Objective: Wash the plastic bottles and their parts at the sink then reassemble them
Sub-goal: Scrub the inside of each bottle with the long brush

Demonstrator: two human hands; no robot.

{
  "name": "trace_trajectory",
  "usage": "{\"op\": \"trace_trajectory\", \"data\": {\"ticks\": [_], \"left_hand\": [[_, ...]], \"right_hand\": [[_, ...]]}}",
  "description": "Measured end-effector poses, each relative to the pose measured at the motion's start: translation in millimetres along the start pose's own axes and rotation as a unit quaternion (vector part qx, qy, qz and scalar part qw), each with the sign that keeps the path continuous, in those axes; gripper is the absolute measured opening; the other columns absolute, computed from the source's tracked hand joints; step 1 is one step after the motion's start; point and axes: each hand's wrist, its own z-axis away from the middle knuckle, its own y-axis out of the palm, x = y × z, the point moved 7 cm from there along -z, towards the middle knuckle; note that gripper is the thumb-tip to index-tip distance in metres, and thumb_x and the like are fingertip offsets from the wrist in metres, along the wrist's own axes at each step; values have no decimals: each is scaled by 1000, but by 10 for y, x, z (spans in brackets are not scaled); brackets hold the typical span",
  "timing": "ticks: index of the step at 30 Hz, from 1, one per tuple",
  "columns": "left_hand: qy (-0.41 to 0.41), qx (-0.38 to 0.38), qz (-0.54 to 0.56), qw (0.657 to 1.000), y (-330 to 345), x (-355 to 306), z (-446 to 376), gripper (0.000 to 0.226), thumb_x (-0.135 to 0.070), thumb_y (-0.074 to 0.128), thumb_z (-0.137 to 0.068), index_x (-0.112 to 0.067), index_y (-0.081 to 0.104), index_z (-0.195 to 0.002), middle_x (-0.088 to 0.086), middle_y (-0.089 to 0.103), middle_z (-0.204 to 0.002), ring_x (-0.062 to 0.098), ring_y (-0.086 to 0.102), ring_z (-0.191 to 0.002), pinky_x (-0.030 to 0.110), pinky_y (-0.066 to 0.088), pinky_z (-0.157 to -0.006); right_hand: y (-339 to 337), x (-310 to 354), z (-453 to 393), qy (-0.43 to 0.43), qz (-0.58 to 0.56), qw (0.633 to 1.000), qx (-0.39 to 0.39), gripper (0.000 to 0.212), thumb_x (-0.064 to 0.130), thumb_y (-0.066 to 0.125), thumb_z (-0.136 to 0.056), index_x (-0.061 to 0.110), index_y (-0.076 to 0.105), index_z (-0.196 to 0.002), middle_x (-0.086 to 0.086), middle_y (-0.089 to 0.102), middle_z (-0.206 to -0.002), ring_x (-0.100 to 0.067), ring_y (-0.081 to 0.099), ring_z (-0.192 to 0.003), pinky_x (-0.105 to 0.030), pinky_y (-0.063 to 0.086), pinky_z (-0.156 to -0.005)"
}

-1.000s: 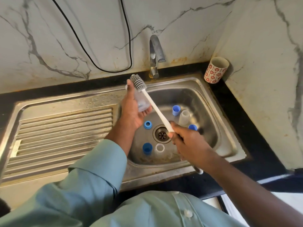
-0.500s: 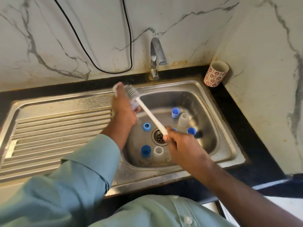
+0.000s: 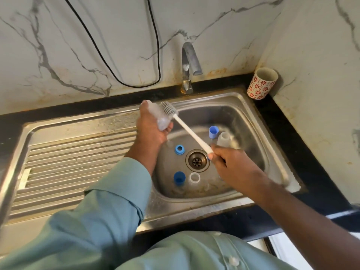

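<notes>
My left hand [image 3: 150, 129] grips a clear plastic bottle [image 3: 160, 118] above the sink's left rim. My right hand [image 3: 229, 164] holds the white handle of a bottle brush [image 3: 187, 129], and its grey bristle head lies against the bottle's outside. Down in the steel sink basin [image 3: 259, 152] lie a blue ring [image 3: 179, 149], a blue cap [image 3: 179, 178], a clear ring [image 3: 194, 177], an upright blue cap [image 3: 213, 132] and a clear bottle piece [image 3: 224, 139]. The drain [image 3: 197, 161] sits in the middle.
A tap [image 3: 190, 63] stands behind the basin with no water running. A ribbed draining board [image 3: 68, 164] spreads to the left. A red-flowered cup [image 3: 262, 83] stands in the back right corner. A black cable [image 3: 124, 82] hangs on the marble wall.
My left hand has carried the bottle left, from over the basin to its left rim. The brush head followed and stays against the bottle.
</notes>
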Motion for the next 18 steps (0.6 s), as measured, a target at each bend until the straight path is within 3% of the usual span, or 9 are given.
{"op": "trace_trajectory", "data": {"ticks": [2,5,8,11,14,18], "left_hand": [[23,-25,-53,998,-37,4,-3,48,-53,64,-88,-18,55,-121,16,61,-113,31,65,-96,38,59,-59],[15,21,-118,993,91,291,119,46,-53,60,-92,-20,54,-124,17,61,-114,33,66,-96,49,62,-69],[27,-4,-88,996,57,130,70,47,-50,52,-98,-16,54,-131,8,62,-118,23,65,-92,40,58,-65],[30,-41,-34,998,-51,105,2,35,-50,62,-91,-19,62,-106,10,65,-112,26,66,-96,40,59,-72],[21,10,-142,990,91,332,146,55,-65,64,-84,-18,62,-113,12,66,-110,30,67,-97,47,60,-81],[75,-27,-52,995,-3,88,64,67,-57,82,-68,-19,60,-118,10,65,-112,33,65,-100,56,60,-78]], "right_hand": [[21,-26,72,4,-4,1000,5,23,27,42,-104,16,61,-110,-3,61,-77,-21,64,-73,-40,57,-71],[-15,-13,-86,32,-40,998,-31,23,28,41,-104,15,59,-100,-5,60,-73,-16,55,-60,-42,58,-65],[23,0,-26,8,-16,1000,-20,22,30,41,-104,18,59,-108,-4,61,-74,-15,56,-61,-40,57,-63],[87,-29,140,-11,10,1000,1,20,29,41,-103,20,58,-110,-1,60,-74,-17,58,-63,-39,55,-66],[50,37,-26,-2,-31,999,-45,18,27,42,-103,18,56,-97,-4,55,-68,-12,47,-56,-37,50,-61],[29,30,43,-21,-19,999,-29,20,28,41,-104,18,59,-103,0,54,-67,-11,47,-55,-31,45,-53]]}}
